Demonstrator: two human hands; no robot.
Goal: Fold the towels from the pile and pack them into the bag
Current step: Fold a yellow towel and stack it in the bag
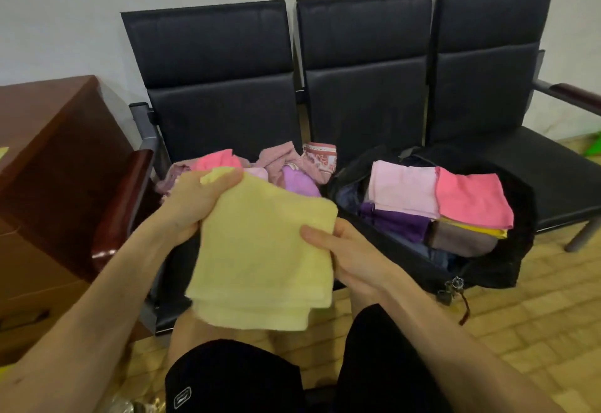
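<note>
We see both bare forearms rise from the bottom corners of the frame and meet near the centre, above knees in black shorts. The left hand (198, 204) sits higher, left of centre, its wrist bent. The right hand (351, 256) sits lower, just right of centre, with the thumb pointing left.

Between them hangs the yellow towel (263, 250), folded into a layered square. Its stacked lower edges hang free over the knees. Behind it, the pile (286, 165) of pink and purple towels lies on the left seat of the black bench (221, 55). The bag (507, 269) lies open right of centre, holding folded towels, with a strip of bare lining along its near side. A wooden cabinet (48, 152) stands by the left forearm.

We find the left fingers curled round the towel's upper left corner, bunching it. The right thumb presses on top of the right edge with the fingers beneath, pinching it.
</note>
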